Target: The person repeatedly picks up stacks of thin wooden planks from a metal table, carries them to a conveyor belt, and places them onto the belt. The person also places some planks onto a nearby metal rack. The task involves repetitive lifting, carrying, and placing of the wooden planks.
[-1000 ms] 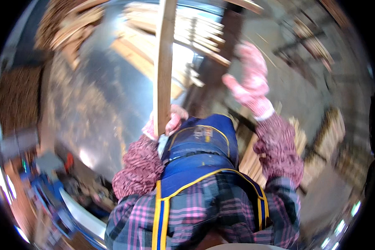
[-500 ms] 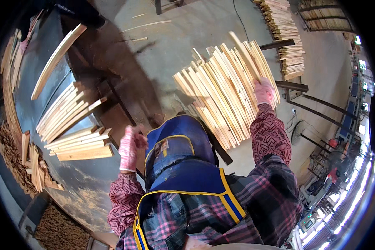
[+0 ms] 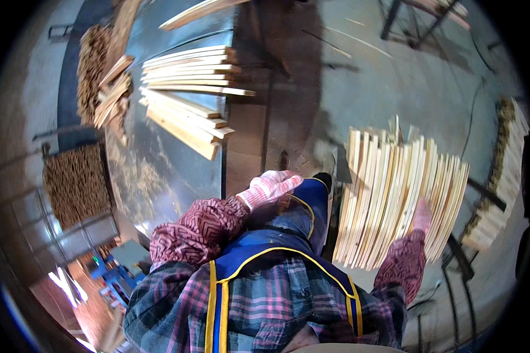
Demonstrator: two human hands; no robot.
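Note:
My left hand (image 3: 271, 187), in a pink and white knit glove, hovers over my blue apron (image 3: 277, 247). Its fingers are stretched out and nothing is held in them. My right hand (image 3: 422, 216), gloved alike, rests against the right part of a broad row of pale wood strips (image 3: 374, 194). The strips lie side by side, their ends slightly uneven. The right fingers are blurred, and whether they grip a strip cannot be made out. Left of my left hand, a metal-topped table (image 3: 159, 194) carries loose wooden strips (image 3: 185, 69) and thicker pieces (image 3: 182, 123).
Dark metal bars (image 3: 459, 259) jut out right of the row. Another stack of strips (image 3: 497, 176) stands at the far right. Bundled wood (image 3: 76, 182) and short offcuts (image 3: 113, 100) are on the left. A dark metal stand (image 3: 418, 23) stands at the back; thin scraps lie on the floor.
The view has turned to the right. The strip my right hand held up at a slant no longer sticks up from the row. My left hand has moved across the apron, its fingers straightened.

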